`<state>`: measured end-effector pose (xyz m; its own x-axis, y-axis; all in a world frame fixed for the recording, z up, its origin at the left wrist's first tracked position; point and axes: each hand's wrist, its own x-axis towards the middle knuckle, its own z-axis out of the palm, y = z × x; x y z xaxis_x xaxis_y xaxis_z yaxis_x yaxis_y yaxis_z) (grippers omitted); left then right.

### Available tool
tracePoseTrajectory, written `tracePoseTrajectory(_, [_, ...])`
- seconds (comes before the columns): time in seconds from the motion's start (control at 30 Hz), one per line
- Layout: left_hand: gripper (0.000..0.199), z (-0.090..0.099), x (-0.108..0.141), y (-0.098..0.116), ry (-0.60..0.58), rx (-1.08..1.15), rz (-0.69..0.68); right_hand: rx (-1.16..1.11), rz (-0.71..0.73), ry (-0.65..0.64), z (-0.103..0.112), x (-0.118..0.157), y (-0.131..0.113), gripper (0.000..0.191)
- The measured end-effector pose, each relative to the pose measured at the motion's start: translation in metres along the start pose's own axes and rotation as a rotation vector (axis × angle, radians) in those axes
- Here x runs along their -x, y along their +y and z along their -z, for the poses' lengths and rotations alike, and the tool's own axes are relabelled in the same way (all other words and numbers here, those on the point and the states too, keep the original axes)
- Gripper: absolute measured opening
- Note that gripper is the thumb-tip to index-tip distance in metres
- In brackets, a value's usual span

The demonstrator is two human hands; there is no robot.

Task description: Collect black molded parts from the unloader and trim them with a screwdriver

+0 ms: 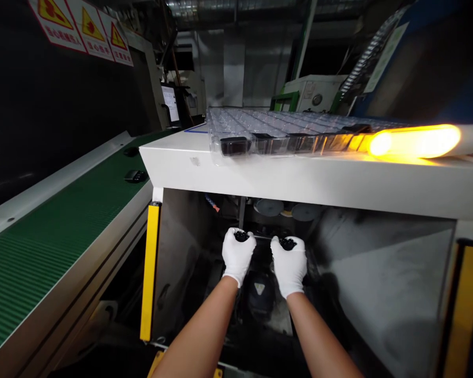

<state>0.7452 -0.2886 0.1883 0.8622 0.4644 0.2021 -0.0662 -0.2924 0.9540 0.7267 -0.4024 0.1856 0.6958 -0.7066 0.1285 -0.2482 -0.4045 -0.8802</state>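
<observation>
Both my hands wear white gloves and reach into the dark machine opening below a white ledge. My left hand (237, 254) is closed around a small black part (242, 236), its top showing between thumb and fingers. Beside it, my right hand (289, 262) grips a similar small black part (287, 243). The exact kind of these parts cannot be made out. Just beyond the hands are round grey discs (268, 207) under the ledge. A clear plastic tray (291, 126) with compartments lies on the ledge above, with black pieces in its front row.
A green conveyor belt (59, 220) runs along the left, carrying a black piece (136, 176). Yellow upright bars (150, 270) flank the opening at left and right (465, 310). A glowing amber lamp (413, 142) sits on the white ledge (299, 176). Warning signs (82, 29) hang upper left.
</observation>
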Motion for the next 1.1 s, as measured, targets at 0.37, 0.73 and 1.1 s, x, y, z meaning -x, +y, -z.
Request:
tracePoseTrajectory(0.37, [0.015,0.001,0.000,-0.001,-0.055,0.026,0.020,0.003,-0.040,-0.010,0.001,0.005,-0.007,0.038])
tracePoseTrajectory(0.73, [0.038,0.049,-0.012,0.009,-0.390,0.267,0.032,-0.424,0.217,-0.460,0.037,-0.023,0.014,0.054])
tracePoseTrajectory(1.1, [0.036,0.040,0.003,0.008,-0.267,0.161,0.007,-0.363,0.181,-0.369,0.029,-0.016,0.015,0.057])
